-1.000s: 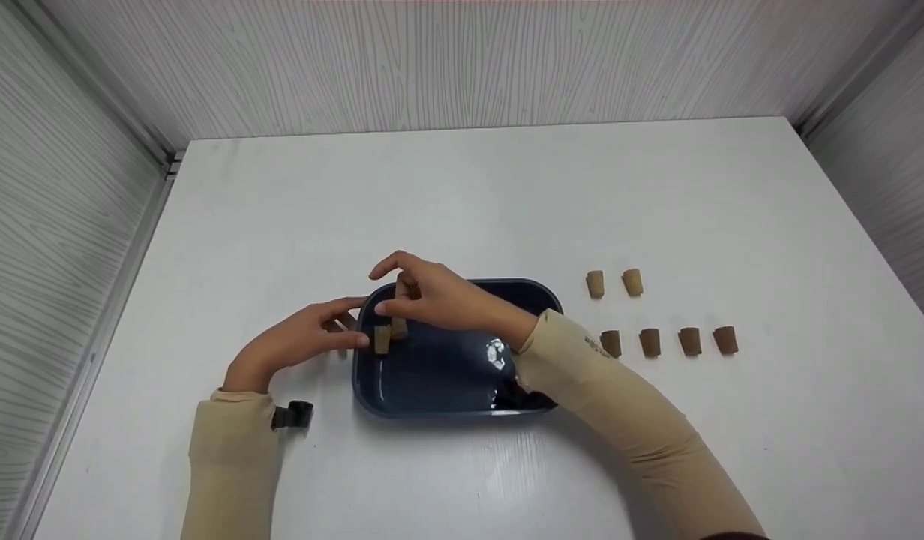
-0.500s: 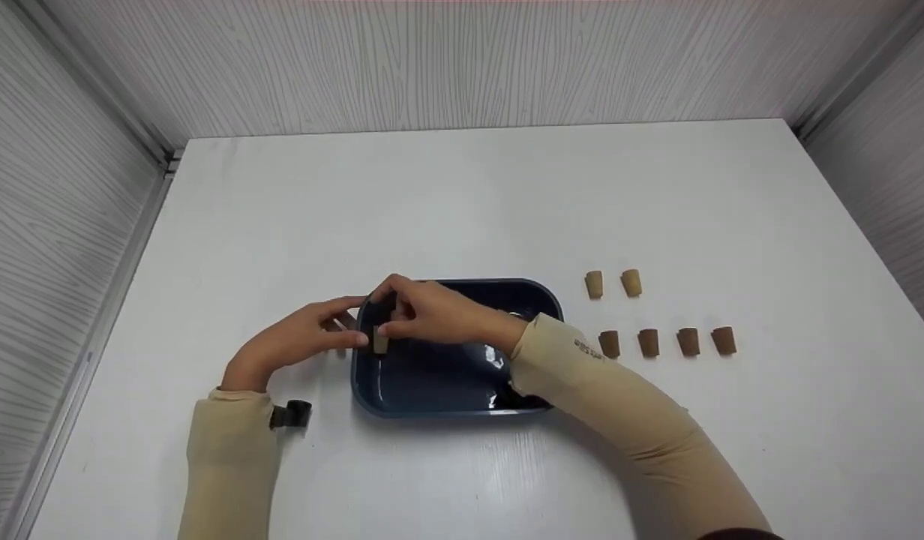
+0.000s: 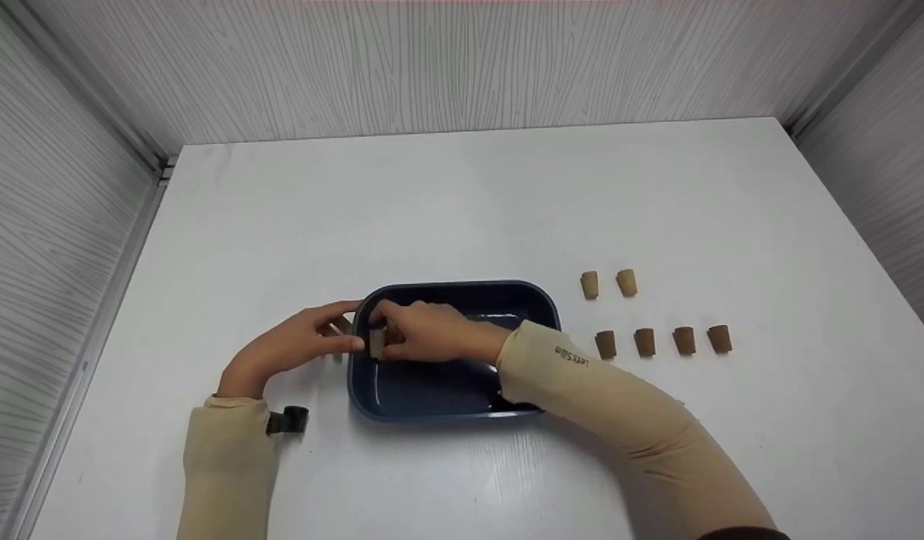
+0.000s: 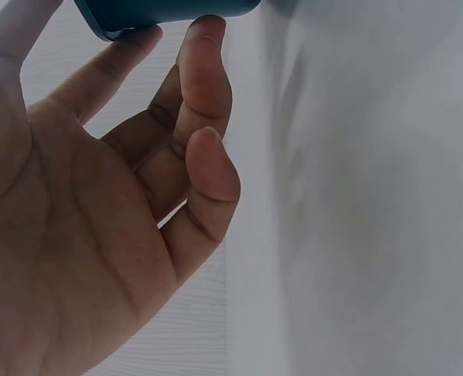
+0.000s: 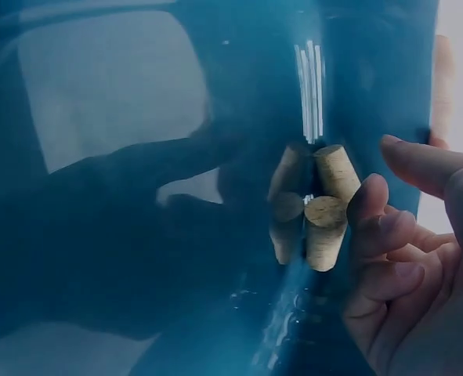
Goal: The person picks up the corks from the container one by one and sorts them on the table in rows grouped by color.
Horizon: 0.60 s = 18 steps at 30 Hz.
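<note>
The left hand [image 3: 293,349] steadies the left end of a dark blue tray [image 3: 454,416], its thumb over the rim. In the left wrist view, its other fingers [image 4: 207,74] bend against the tray's outer wall. Inside the tray, the right hand [image 3: 432,334] reaches low with bent fingers round two tan cork stoppers. In the right wrist view, one cork [image 5: 337,172] and a second cork [image 5: 323,243] lean by the glossy wall and mirror in it. A fingertip overlaps the upper cork; the thumb stands apart, and I cannot tell whether they touch.
Two light tan corks [image 3: 627,283] lie right of the tray on the white table [image 3: 462,202]. Nearer is a row of several darker brown corks [image 3: 684,340]. A small black device [image 3: 294,420] is strapped at the left wrist. Panels stand behind and at both sides.
The right hand has come down from above the tray into its left end, fingers lowering to the corks. The left hand stays at the rim. Small whole-view shifts show in the background.
</note>
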### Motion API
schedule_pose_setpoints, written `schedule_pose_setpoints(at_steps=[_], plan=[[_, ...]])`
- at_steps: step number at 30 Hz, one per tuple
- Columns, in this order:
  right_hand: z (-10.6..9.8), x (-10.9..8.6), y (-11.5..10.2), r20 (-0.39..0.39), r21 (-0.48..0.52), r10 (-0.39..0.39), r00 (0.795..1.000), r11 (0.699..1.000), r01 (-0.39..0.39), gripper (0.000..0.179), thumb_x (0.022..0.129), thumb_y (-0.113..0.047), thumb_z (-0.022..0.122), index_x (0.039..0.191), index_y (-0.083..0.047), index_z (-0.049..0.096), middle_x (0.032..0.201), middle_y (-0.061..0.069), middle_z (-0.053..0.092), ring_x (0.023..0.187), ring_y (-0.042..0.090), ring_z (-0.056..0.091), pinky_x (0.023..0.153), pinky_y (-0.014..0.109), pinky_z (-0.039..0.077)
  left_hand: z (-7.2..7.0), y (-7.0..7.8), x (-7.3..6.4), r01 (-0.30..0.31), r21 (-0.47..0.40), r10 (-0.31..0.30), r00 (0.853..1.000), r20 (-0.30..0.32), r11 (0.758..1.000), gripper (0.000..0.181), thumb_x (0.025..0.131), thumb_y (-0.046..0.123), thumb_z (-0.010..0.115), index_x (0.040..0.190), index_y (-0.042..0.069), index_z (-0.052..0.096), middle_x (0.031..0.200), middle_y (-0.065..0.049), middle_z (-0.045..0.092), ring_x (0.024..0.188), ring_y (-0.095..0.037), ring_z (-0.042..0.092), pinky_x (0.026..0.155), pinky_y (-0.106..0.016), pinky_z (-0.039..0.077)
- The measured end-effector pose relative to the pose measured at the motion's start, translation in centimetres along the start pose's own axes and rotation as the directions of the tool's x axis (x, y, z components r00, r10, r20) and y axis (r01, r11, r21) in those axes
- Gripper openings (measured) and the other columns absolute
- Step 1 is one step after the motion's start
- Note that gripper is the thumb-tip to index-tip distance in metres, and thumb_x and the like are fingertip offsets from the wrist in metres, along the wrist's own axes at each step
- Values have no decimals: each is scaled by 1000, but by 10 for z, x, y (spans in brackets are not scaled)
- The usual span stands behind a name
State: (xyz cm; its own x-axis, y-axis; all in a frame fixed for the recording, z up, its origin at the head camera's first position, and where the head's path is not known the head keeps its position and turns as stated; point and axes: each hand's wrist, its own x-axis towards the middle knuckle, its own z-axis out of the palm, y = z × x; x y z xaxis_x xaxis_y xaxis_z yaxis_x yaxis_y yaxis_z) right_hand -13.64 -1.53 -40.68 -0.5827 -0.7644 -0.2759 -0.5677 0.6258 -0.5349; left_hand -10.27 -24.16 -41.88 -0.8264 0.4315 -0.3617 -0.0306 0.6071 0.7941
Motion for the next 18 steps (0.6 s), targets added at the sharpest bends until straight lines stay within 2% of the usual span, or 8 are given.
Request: schedule_pose_setpoints(at_steps=[7,18], plan=[[6,4,2,10,-19,3,1000,1000,-3,40,94,-33,62,128,-15,51,109,1,71,93,11,68,76,31,53,1,-2,-1,16,-9,-16,1000,4,1000,68,91,42,65,149,19,38,110,-12,63,86,-21,61,79,-35,45],[6,5,7,4,-38,13,1000,999,-12,40,93,-35,63,127,-16,53,106,-1,71,90,11,66,77,33,53,-1,0,2,0,13,0,1000,8,1000,69,91,44,64,150,18,37,111,-11,63,86,-20,61,79,-35,45]])
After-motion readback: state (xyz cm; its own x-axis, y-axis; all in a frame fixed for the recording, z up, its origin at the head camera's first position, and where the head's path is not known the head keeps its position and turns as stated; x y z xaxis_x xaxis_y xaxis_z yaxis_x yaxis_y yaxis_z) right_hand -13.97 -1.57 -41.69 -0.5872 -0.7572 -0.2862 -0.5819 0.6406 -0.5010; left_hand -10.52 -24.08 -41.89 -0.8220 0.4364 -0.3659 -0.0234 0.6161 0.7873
